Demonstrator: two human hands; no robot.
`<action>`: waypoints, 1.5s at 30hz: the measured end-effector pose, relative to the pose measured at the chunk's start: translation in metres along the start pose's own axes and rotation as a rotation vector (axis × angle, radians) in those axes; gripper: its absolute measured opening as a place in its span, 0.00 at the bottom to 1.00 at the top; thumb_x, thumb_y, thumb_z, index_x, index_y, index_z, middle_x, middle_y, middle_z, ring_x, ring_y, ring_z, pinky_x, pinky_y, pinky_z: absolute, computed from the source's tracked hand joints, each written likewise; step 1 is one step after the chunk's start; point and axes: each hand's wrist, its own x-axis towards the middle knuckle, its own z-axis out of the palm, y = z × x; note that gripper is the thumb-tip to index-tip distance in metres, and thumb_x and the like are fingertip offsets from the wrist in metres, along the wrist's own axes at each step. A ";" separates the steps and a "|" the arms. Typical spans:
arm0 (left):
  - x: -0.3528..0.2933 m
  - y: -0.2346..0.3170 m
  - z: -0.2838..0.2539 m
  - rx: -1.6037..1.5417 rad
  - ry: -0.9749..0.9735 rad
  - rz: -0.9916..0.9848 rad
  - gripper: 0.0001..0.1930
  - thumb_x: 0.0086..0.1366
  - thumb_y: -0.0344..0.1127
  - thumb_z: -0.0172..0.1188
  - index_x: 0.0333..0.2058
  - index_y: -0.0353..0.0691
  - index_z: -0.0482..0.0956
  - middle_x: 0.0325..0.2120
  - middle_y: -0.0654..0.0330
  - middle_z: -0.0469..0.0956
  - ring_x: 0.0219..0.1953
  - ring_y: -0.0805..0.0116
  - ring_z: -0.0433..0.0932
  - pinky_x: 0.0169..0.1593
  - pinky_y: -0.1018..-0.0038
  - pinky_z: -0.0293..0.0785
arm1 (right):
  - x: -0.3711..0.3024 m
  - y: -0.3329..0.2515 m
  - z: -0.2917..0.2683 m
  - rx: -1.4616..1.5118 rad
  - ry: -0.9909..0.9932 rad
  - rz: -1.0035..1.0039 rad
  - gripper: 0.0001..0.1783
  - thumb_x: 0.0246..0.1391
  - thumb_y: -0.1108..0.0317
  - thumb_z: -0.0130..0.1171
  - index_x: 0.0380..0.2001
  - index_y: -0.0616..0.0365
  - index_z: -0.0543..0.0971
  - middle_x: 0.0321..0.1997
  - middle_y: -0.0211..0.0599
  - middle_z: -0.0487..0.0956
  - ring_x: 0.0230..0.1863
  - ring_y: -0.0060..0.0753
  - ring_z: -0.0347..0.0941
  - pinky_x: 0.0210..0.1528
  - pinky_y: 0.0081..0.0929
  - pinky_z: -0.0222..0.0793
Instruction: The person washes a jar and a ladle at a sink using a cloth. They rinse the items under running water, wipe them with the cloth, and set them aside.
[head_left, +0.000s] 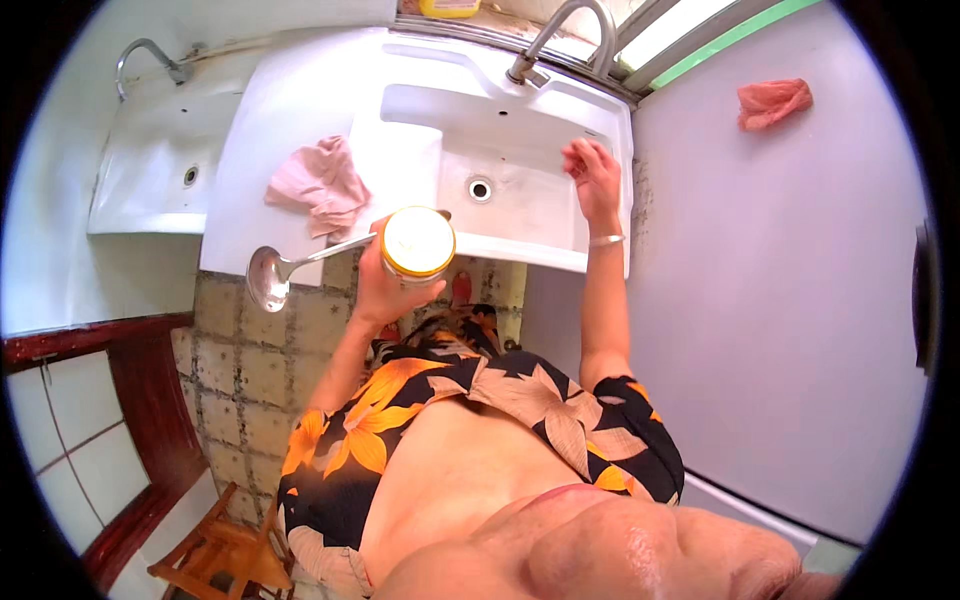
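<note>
My left hand (378,290) is closed around a round jar (418,242) with a whitish top and a yellow rim, in front of the sink's near edge. The same hand grips a metal ladle (268,279); its bowl sticks out to the left, and part of its handle is hidden behind the jar. Over the right side of the white sink (520,250), my right hand (594,178) hangs with loosely bent fingers and nothing visible in them. A pink cloth (325,185) lies crumpled on the white counter left of the basin, close to my left hand.
A curved metal faucet (560,40) rises behind the sink. Farther left is a second white basin (160,170) with its own faucet. On the right stands a large pale panel (770,260) bearing a crumpled red bag (775,104). A wooden stool (225,550) sits at lower left.
</note>
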 end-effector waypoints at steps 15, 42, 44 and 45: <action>0.330 -0.052 0.248 0.102 0.064 0.010 0.37 0.30 0.33 0.73 0.45 0.35 0.69 0.39 0.54 0.72 0.44 0.58 0.71 0.50 0.68 0.67 | 0.380 0.100 -0.145 -1.022 -0.159 -0.503 0.11 0.49 0.65 0.59 0.28 0.63 0.75 0.28 0.42 0.72 0.30 0.40 0.71 0.35 0.31 0.69; 0.355 -0.122 0.234 -0.011 -0.103 -0.198 0.34 0.30 0.37 0.70 0.42 0.37 0.71 0.38 0.57 0.70 0.42 0.60 0.71 0.49 0.70 0.68 | 0.218 0.143 -0.233 -1.409 -0.376 0.524 0.49 0.43 0.39 0.59 0.57 0.66 0.58 0.52 0.62 0.66 0.54 0.57 0.65 0.54 0.42 0.64; 0.359 -0.111 0.231 -0.030 -0.102 -0.199 0.33 0.30 0.37 0.70 0.41 0.37 0.70 0.38 0.57 0.69 0.42 0.60 0.71 0.48 0.70 0.68 | 0.221 0.155 -0.251 -1.397 -0.211 0.277 0.49 0.45 0.41 0.58 0.56 0.73 0.57 0.53 0.63 0.65 0.54 0.56 0.65 0.55 0.43 0.63; 0.360 -0.109 0.228 -0.002 -0.112 -0.198 0.33 0.30 0.37 0.70 0.41 0.37 0.70 0.38 0.57 0.69 0.41 0.60 0.71 0.48 0.70 0.68 | 0.240 0.147 -0.243 -1.362 -0.156 0.179 0.47 0.45 0.43 0.59 0.56 0.71 0.58 0.53 0.61 0.66 0.54 0.55 0.65 0.55 0.41 0.63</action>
